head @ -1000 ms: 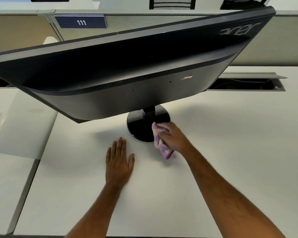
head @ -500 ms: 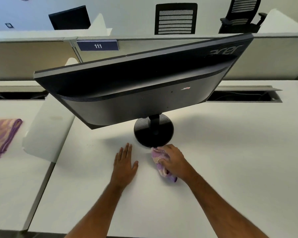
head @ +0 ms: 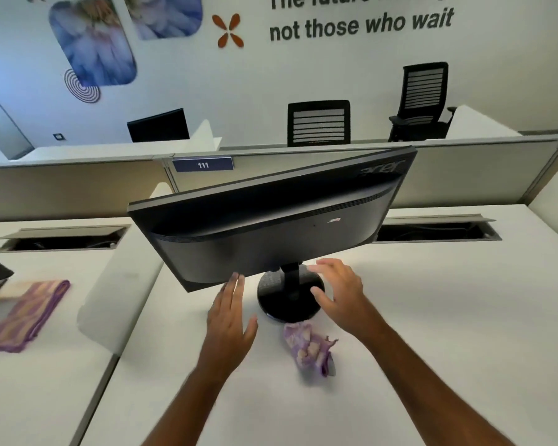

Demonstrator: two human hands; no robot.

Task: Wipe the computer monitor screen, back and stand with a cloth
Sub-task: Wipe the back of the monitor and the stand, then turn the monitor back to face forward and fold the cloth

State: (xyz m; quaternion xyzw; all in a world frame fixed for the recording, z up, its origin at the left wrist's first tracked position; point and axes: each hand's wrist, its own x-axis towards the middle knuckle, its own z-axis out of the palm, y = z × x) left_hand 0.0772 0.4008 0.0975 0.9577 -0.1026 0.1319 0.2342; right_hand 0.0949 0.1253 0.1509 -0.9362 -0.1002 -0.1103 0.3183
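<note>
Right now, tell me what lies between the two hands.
In the head view, the monitor's round black base sits between the left hand and right hand; the crumpled cloth lies nearer.

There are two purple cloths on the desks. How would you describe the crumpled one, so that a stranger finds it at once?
Start from the black monitor turned with its back to the camera, and go down to its round black base. The crumpled cloth lies on the white desk just in front of that base, between the two forearms. The other purple cloth lies folded flat, far left on the neighbouring desk.
</note>
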